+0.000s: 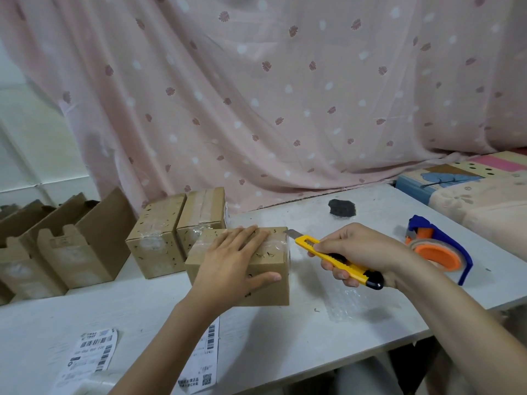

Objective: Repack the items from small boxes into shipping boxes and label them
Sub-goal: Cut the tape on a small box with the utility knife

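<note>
The right hand (352, 253) is curled round a yellow utility knife (339, 259), whose short blade is extended and brought to the upper right corner of a taped cardboard box (268, 269) at the middle of the white table (299, 337). The left hand (231, 262) is laid flat on top of that box, fingers straight and spread, with the thumb pressed along the front face. Just behind this box, two more taped boxes (159, 238) are stood side by side, touching each other. Further left of the box, a row of opened cardboard cartons (77, 246) with raised flaps is lined up along the table edge. In front of the box, toward the near edge, printed shipping labels (94, 353) with barcodes are laid flat, and another label strip (204, 366) is partly covered by the left forearm. Right of the box, beneath the right wrist, a piece of clear bubble wrap (346, 305) is seen on the table. Further right, a blue and orange tape dispenser (437, 248) is set down. Behind the box, a dark patch (341, 208) is marked on the tabletop, and a pink patterned curtain (271, 95) is hung beyond it.
</note>
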The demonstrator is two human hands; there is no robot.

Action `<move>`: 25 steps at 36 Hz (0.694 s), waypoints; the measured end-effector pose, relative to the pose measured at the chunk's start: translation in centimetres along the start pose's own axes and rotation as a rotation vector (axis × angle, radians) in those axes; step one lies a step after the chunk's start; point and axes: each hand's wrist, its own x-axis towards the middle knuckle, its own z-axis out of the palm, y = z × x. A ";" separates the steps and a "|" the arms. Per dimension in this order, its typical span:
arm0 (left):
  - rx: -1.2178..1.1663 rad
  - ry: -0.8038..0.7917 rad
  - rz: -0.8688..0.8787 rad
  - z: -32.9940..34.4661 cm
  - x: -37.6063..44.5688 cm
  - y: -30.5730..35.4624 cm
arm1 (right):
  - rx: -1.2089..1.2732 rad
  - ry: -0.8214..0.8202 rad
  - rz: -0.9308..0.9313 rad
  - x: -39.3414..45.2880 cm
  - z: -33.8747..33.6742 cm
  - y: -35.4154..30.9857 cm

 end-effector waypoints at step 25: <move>-1.168 0.212 -0.873 -2.4 -4.9 -3.9 | -0.951 0.081 -0.458 4.0 6.8 -8.7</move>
